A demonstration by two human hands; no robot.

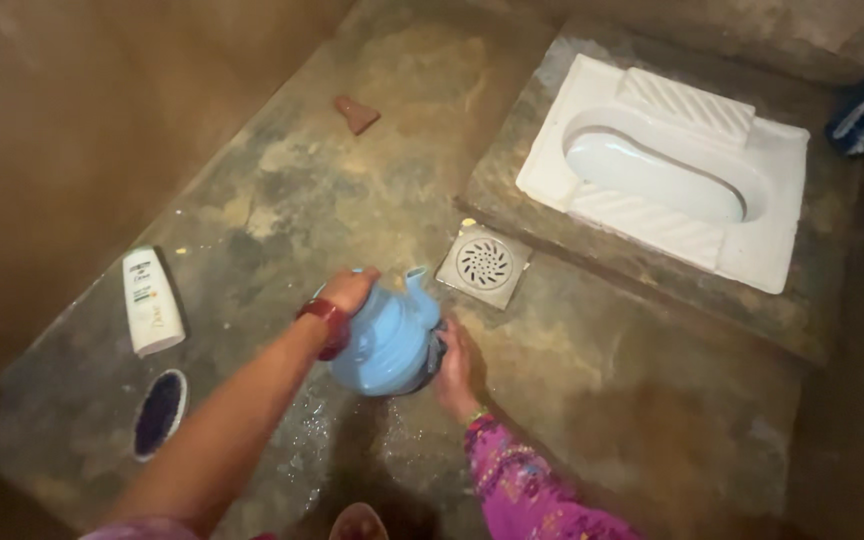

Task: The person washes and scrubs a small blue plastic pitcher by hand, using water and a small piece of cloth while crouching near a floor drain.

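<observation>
The person's left hand [350,290] grips a light blue spouted water jug [387,340], tilted over the wet floor [592,380] just beside the square drain [483,264]. The right hand [454,368] presses a dark cloth [436,355] below it; its grip is unclear. Rinsing seems underway; the jug's contents are hidden

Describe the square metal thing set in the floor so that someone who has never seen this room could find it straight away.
Start at the white squat toilet pan on its raised concrete step. Just below the step's near left corner, a square metal floor drain sits flush in the floor, beyond the spout of the blue water jug held by the left hand. Its round, perforated centre sets it apart from everything around it.
</observation>
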